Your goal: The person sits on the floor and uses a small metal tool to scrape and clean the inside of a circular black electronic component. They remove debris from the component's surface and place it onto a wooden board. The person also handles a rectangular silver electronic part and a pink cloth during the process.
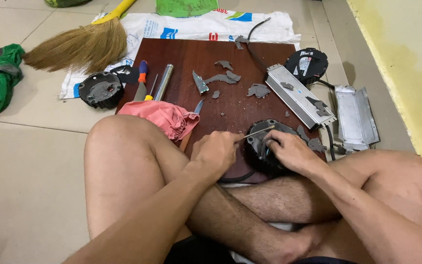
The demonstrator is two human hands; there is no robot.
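A: How many round black housings were recorded?
B: Three: one under the hands, one left of the board, one at far right.
A: Other items?
B: One broom, one screwdriver, one pink cloth, two grey metal casings.
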